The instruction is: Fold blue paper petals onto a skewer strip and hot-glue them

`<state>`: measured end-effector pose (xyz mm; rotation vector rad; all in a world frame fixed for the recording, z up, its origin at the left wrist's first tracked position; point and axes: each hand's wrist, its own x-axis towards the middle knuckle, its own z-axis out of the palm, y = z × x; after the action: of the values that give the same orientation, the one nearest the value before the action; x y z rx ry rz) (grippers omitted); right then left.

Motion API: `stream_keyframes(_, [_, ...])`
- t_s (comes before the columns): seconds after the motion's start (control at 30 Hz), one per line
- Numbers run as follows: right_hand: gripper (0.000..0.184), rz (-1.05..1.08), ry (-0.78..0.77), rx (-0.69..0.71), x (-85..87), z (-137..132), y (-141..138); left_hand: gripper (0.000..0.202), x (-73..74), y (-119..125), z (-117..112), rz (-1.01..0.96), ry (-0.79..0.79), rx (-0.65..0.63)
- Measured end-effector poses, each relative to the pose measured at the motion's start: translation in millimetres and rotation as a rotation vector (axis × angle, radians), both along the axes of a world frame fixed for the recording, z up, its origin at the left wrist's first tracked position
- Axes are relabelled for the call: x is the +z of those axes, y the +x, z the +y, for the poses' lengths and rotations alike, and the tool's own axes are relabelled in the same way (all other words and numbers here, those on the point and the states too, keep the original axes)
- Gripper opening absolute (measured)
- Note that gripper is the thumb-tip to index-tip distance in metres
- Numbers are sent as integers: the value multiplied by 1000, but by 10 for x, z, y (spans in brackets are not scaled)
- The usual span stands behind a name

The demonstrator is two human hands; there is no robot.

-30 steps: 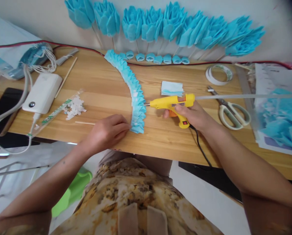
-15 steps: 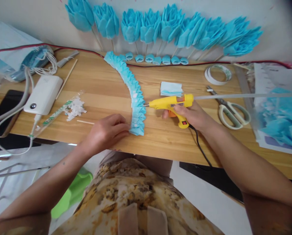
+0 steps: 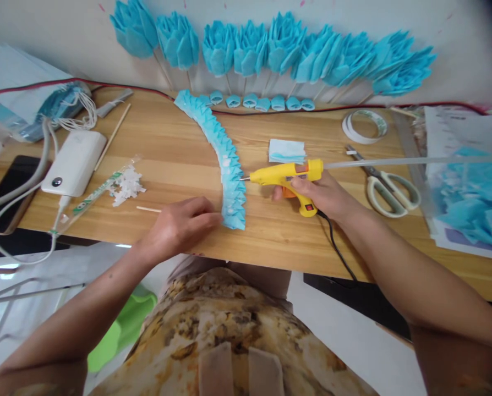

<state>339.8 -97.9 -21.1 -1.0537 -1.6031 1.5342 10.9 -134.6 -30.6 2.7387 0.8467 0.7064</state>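
A long strip of blue pleated material (image 3: 218,142) curves across the wooden table. My left hand (image 3: 184,225) is closed at the strip's near end, with thumb and fingertips pinched at its left edge. My right hand (image 3: 324,192) grips a yellow hot glue gun (image 3: 277,175) by its handle. The metal nozzle points left and meets the strip's right edge, in its lower half. A clear glue stick (image 3: 373,162) runs out of the gun's back. Just beyond the gun lies a small folded stack of pale blue-white material (image 3: 287,149).
Blue fabric flowers (image 3: 289,44) on sticks lean along the wall, with several small blue rings (image 3: 250,100) below. To the right are scissors (image 3: 390,190), a tape roll (image 3: 365,126) and blue petals (image 3: 477,203). At left lie a power bank (image 3: 73,162), a phone (image 3: 10,192) and white scraps (image 3: 128,186).
The view has shifted slightly. My left thumb has moved a little up along the strip's left edge. The glue gun stays at nearly the same spot on the strip.
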Motion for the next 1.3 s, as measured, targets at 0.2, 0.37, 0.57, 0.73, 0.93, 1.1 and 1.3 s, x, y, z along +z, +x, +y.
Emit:
stream_keyframes(0.2, [48,6,13,12,5,0,-8,22,-8,-16,-7,-1,-1,-27])
stream_keyframes(0.37, [45,19,26,26,8,3,-4,19,-44,-6,-5,-22,-24,-41])
stream_keyframes(0.57, [45,8,24,26,17,3,-4,17,-83,1,-9,-45,-4,-41])
stream_keyframes(0.73, [44,-19,32,4,25,4,-9,14,-70,22,5,-70,20,-40])
stream_keyframes(0.93, [47,-19,27,2,26,3,-13,14,-42,49,28,-82,12,-24])
stream_keyframes(1.1, [49,-3,33,13,11,0,-6,14,-66,53,30,-97,14,4])
stream_keyframes(1.3, [43,1,22,13,30,-3,-13,15,-72,61,38,-108,-2,11])
